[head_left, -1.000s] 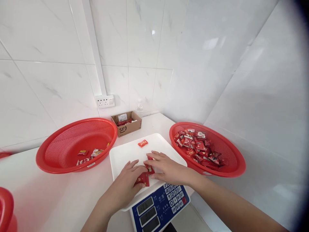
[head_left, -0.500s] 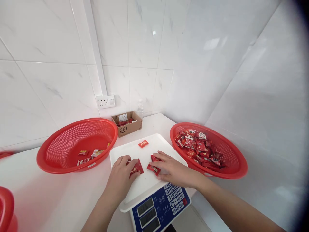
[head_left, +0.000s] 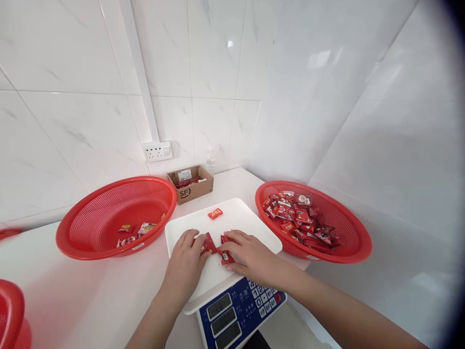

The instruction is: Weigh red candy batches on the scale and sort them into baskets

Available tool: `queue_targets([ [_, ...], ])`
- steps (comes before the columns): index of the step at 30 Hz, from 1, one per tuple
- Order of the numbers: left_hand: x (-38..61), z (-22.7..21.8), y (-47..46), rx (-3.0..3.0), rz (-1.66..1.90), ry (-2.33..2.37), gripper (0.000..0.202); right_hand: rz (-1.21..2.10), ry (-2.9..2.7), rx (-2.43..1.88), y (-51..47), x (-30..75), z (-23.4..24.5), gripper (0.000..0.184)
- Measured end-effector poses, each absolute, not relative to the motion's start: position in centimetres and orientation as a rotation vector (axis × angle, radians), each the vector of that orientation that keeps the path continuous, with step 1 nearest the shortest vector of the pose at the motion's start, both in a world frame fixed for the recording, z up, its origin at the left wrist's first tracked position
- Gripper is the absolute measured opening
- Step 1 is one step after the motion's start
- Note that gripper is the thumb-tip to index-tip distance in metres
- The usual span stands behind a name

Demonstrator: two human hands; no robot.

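A white weighing tray [head_left: 189, 231] sits on a blue-faced digital scale [head_left: 240, 312]. My left hand [head_left: 185, 264] rests on the tray, its fingers curled over a red candy packet [head_left: 209, 244]. My right hand [head_left: 250, 254] lies beside it, fingertips pressing on two more red packets [head_left: 225, 255]. The two hands are close together at the tray's middle. A single red packet [head_left: 215, 213] lies apart near the tray's far edge.
A red mesh basket [head_left: 116, 215] at left holds a few packets. Another red basket [head_left: 314, 220] at right is heaped with several red packets. A small cardboard box [head_left: 191, 184] and a clear bottle [head_left: 210, 162] stand by the tiled wall. Another red rim [head_left: 10, 310] shows at lower left.
My left hand slid a packet from the tray's near edge up toward the middle. The right hand shifted its packets a little left, so both hands are close again.
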State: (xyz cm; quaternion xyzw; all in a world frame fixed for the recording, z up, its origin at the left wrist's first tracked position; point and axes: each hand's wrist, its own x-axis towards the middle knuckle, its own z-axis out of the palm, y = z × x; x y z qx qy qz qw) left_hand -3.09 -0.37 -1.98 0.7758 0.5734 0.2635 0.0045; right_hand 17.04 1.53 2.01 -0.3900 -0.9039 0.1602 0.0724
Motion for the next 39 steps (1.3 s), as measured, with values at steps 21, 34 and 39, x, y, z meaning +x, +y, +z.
queue_targets([
  [21,-1.5,-0.5,-2.2,2.456,0.377,1.303,0.052,0.603,-2.629,-1.156,2.7,20.0,0.8,0.042],
  [34,-1.6,0.5,-2.6,2.413,0.490,1.317,0.008,0.646,-2.520,-1.157,5.2,17.9,0.7,0.041],
  [39,-1.9,-0.6,-2.0,2.412,0.429,1.511,0.029,0.671,-2.511,-1.225,7.3,17.1,1.4,0.043],
])
